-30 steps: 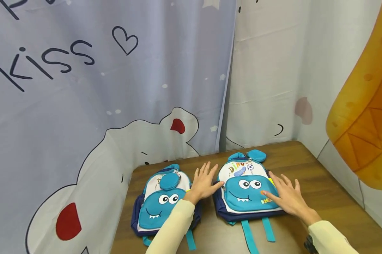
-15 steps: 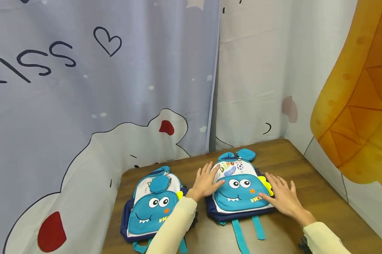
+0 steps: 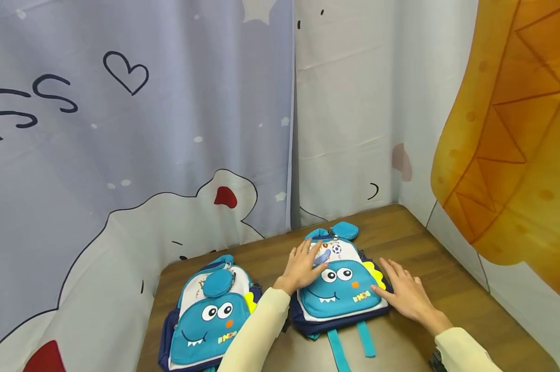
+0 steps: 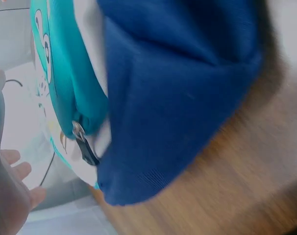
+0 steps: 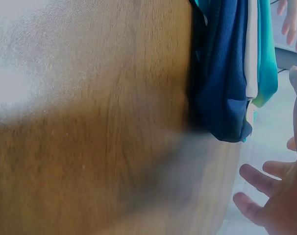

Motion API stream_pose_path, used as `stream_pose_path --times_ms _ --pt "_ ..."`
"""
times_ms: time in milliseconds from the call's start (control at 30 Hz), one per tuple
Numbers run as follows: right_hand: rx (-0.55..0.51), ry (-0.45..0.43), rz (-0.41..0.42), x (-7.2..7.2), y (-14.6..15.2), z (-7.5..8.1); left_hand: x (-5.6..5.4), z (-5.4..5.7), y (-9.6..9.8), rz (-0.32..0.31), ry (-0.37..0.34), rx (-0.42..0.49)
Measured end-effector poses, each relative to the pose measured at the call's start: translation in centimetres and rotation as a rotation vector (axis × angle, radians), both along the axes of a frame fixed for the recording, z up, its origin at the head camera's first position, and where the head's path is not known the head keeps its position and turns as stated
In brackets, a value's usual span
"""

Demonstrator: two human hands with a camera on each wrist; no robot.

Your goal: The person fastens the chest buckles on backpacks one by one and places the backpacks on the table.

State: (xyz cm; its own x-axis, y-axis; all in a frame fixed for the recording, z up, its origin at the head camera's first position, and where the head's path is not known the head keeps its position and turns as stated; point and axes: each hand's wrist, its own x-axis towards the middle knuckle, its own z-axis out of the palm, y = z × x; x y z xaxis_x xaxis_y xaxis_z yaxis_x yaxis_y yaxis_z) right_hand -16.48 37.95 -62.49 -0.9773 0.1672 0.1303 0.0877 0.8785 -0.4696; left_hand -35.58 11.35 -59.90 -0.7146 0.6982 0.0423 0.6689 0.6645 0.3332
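Observation:
Two small blue dinosaur-face backpacks lie face up on the table. Over the left side of the right-hand backpack (image 3: 331, 305) is my left hand (image 3: 300, 266), fingers spread and overlapping its white upper panel. My right hand (image 3: 406, 292) is at that bag's right side, fingers extended, thumb near the yellow spikes. Neither hand grips anything. In the left wrist view the bag's navy side (image 4: 153, 112) and a zipper pull (image 4: 82, 142) show close up. The right wrist view shows spread fingers beside the navy edge (image 5: 224, 88). The left-hand backpack (image 3: 205, 330) is partly behind my left sleeve.
The wooden table (image 3: 428, 258) has its far edge against a patterned curtain (image 3: 191, 103). Teal straps (image 3: 337, 351) trail from the right-hand backpack toward me. A round teal pouch (image 3: 217, 283) rests on the left-hand backpack, another (image 3: 345, 230) by the right one's handle.
The head view has turned right, so everything shifts left in it. My left hand has come further over the right-hand backpack. My right hand stays beside it, now showing more of the yellow spikes.

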Motion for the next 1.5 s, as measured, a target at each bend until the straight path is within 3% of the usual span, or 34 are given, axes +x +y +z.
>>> stream_pose_path --times_ms 233,500,667,1000,1500 --pt "-0.036 0.004 -0.024 -0.6 -0.7 -0.8 -0.3 0.3 2.3 -0.047 -0.024 -0.011" --pt "-0.086 -0.016 -0.056 -1.0 -0.8 -1.5 -1.2 -0.8 5.0 -0.067 -0.036 -0.026" --pt "-0.096 -0.015 -0.061 -1.0 -0.5 -1.9 -1.6 -1.4 6.4 -0.063 -0.011 -0.11" --pt "-0.161 -0.076 -0.064 -1.7 -0.8 -2.8 -2.6 -1.3 8.1 -0.064 0.067 -0.233" --pt "-0.225 -0.195 -0.155 -2.3 -0.6 -3.2 -2.7 -1.7 10.4 -0.075 0.13 -0.386"
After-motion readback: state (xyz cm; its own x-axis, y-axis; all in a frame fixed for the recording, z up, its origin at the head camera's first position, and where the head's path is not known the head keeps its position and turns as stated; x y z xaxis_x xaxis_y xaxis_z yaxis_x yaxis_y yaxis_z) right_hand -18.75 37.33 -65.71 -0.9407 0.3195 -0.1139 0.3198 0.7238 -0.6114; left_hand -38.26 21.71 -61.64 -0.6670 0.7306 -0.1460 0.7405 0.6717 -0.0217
